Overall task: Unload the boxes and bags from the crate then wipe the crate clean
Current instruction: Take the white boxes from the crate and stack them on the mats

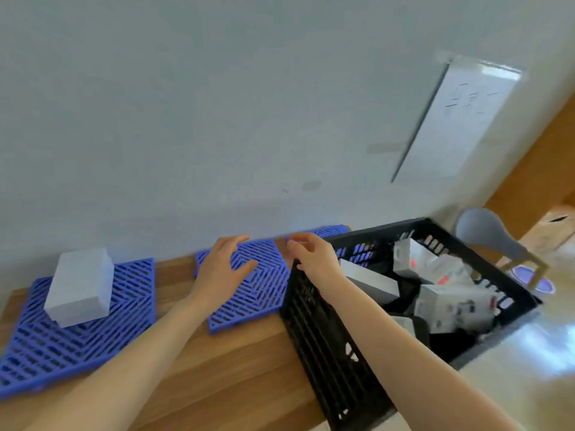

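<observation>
A black slatted crate (pixel 323 337) stands at the right end of the wooden table, holding several white and grey boxes and bags (pixel 448 293). One white box (pixel 79 287) lies on a blue grid mat (pixel 62 337) at the left. My left hand (pixel 222 269) hovers with spread fingers over a second blue mat (pixel 258 293), holding nothing. My right hand (pixel 314 255) is above the crate's near-left corner, fingers loosely bent and empty. The view is blurred.
A white wall runs behind the table, with a white board (pixel 454 119) leaning on it at the right. A grey chair (pixel 485 231) and a brown paper bag (pixel 553 228) stand on the floor beyond the crate. Bare wood (pixel 224 374) lies between the mats.
</observation>
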